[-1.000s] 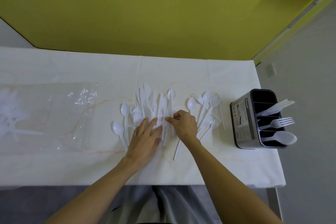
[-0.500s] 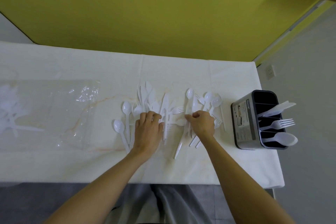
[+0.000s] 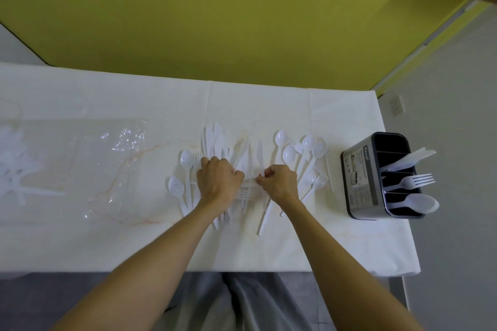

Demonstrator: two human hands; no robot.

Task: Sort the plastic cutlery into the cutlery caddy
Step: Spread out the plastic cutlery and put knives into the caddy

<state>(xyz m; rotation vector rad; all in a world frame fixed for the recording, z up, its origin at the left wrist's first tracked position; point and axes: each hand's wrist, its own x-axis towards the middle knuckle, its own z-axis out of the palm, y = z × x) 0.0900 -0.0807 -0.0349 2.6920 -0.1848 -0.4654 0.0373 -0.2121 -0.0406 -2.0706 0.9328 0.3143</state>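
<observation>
White plastic cutlery lies spread over the middle of the white table (image 3: 269,244): knives (image 3: 213,140) at the back left, spoons (image 3: 289,154) and forks (image 3: 315,179) on the right. My left hand (image 3: 219,183) is curled, knuckles up, on the pile's left part. Close beside it, my right hand (image 3: 281,183) pinches a thin white piece (image 3: 250,178) that runs between both hands; which kind it is I cannot tell. The dark grey cutlery caddy (image 3: 360,177) stands at the right table edge holding a knife (image 3: 411,158), a fork (image 3: 415,181) and a spoon (image 3: 418,203) in separate compartments.
A crumpled clear plastic bag (image 3: 115,169) lies on the left of the table, with more white cutlery (image 3: 16,172) at the far left. A yellow wall runs behind the table. The front edge is near my body, and the floor drops off right of the caddy.
My left hand went from flat to a curled fist on the pile. My right hand swept right, then came back toward the left hand. Spoons and knives have spread apart.
</observation>
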